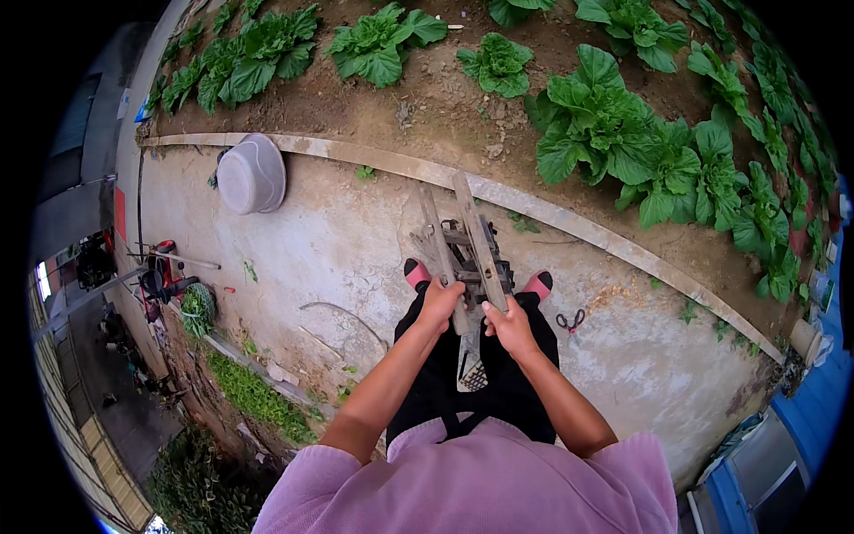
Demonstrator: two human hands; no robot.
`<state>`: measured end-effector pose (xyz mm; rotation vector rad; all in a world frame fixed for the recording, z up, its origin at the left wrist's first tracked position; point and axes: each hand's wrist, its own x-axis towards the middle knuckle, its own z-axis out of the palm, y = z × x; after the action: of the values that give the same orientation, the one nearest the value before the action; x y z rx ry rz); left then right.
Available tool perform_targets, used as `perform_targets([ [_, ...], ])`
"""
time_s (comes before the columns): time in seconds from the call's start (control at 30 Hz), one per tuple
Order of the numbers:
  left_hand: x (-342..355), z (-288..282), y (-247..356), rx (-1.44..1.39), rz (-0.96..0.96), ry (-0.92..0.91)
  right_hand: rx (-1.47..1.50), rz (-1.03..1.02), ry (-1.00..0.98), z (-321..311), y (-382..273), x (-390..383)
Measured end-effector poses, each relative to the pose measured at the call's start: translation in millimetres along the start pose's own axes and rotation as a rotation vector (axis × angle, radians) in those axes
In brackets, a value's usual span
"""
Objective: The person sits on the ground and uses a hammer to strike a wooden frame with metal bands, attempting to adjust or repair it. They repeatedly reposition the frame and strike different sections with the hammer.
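Left hand [441,302] and right hand [510,328] each grasping one wooden bar [481,238], perhaps metal parts [460,252] between, scissors [573,327] on concrete ground [632,365].

One camera sits on the head and looks down, close above the shirt [480,485]. Its round view reaches the garden [374,114].

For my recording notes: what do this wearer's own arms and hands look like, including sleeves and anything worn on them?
The left hand and right hand are bare, without gloves. Both forearms are uncovered, and no watch or bracelet shows at either wrist. The short sleeves are plain pinkish-lilac, matching the shirt.
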<state>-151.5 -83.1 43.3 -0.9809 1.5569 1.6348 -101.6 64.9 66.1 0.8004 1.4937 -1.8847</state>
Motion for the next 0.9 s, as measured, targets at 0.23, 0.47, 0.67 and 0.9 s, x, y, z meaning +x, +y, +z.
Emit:
perform_targets([
  [0.23, 70.2, -2.2, -56.1, 0.232, 0.128, 0.111, 0.145, 0.207, -0.087, -11.0, 89.5, 46.8],
  [0.47, 120.2, -31.0, -87.0, 0.457, 0.205, 0.044, -0.132, 0.369, -0.827, -54.2, 122.5, 126.9],
  [0.67, 143.1, -31.3, -86.4, 0.567, 0.274, 0.081, -0.237, 0.292, -0.975, -56.7, 125.8, 174.7],
  [0.9, 146.9, -34.7, -97.8, 0.495, 0.353, 0.124, -0.267, 0.144, -0.908, -82.5, 124.0, 183.8],
])
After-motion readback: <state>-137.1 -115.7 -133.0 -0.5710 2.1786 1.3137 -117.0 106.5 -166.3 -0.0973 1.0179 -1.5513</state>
